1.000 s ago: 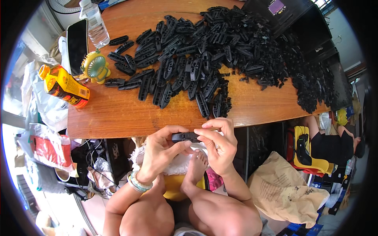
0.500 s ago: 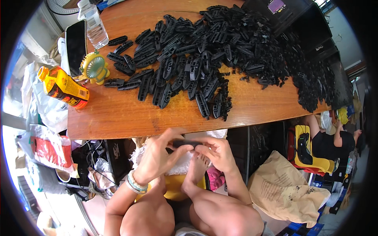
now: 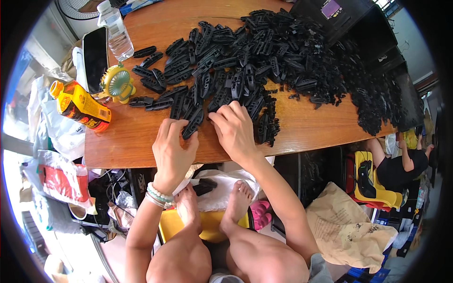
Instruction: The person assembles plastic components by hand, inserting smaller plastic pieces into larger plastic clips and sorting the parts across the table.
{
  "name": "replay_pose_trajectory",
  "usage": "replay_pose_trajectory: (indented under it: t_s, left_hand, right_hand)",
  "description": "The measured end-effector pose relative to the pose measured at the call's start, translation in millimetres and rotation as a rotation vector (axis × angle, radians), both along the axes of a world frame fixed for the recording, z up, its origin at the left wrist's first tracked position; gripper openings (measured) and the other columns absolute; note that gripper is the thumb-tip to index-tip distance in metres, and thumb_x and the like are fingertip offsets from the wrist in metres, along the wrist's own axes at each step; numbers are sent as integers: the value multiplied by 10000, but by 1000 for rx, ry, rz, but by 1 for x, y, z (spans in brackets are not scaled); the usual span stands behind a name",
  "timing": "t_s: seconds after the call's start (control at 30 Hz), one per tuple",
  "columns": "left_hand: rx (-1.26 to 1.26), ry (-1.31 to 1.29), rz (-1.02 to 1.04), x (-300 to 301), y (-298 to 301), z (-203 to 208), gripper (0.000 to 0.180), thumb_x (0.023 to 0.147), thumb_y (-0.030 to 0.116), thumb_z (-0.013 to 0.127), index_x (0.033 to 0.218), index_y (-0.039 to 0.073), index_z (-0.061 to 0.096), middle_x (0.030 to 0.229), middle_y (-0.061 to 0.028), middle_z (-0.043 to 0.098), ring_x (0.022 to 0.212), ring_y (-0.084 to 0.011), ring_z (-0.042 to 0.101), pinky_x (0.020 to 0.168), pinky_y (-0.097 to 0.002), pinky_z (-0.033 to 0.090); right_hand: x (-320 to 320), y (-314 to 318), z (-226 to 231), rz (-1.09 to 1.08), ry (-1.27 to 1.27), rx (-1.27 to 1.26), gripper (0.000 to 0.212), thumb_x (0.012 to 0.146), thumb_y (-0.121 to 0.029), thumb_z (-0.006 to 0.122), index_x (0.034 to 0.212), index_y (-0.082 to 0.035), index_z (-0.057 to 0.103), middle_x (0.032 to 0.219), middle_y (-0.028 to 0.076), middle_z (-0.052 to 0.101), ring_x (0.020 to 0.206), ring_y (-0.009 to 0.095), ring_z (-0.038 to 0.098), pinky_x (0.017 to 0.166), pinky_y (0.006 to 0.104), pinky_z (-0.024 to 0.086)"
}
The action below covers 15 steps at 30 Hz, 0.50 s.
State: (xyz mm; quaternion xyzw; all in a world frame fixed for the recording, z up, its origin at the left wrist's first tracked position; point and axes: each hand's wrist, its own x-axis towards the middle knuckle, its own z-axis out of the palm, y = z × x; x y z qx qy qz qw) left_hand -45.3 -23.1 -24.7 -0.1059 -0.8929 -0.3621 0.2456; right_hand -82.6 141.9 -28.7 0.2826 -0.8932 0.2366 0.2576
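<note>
At the table's near edge, my left hand (image 3: 172, 147) has its thumb and fingers closed round the near end of an elongated black plastic part (image 3: 193, 122) with oval openings. To its right, my right hand (image 3: 234, 133) rests with bent fingers against the front of a heap of similar black parts (image 3: 217, 61). What lies under those fingertips is hidden. Below, between my feet, several black parts (image 3: 205, 185) lie on a white sack (image 3: 222, 193).
A wooden table (image 3: 127, 146) carries an orange-yellow drink bottle (image 3: 85, 106), a small yellow fan (image 3: 118, 82), a phone (image 3: 96, 59) and a clear water bottle (image 3: 115, 33). Black bins (image 3: 373, 42) stand far right. A brown paper bag (image 3: 347, 228) lies lower right; another person (image 3: 401, 160) sits beyond.
Both hands have moved from above my lap up to the table. The dark part they held is out of them, and black parts now show on the sack. My left hand grips a part from the heap.
</note>
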Motion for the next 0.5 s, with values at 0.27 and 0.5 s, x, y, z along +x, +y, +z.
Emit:
replay_pose_trajectory:
  t_s: [0.27, 0.5]
  left_hand:
    - [777, -414, -81, 12, -15, 7, 211, 831, -35, 572, 1038, -67, 550, 893, -102, 630, 740, -114, 604, 663, -215, 492]
    - [1080, -674, -205, 19, -26, 17, 284, 834, -38, 589, 1114, -56, 540, 861, -106, 633, 719, -125, 622, 681, -237, 531]
  right_hand:
    - [-9, -2, 5, 45, -1, 3, 156, 680, 0, 646, 825, -28, 594, 822, 64, 546, 841, 251, 502, 726, 363, 407]
    - [14, 3, 16, 94, -405, -893, 225, 855, 31, 581, 1079, 43, 594, 887, 49, 596, 714, 93, 577, 623, 207, 454]
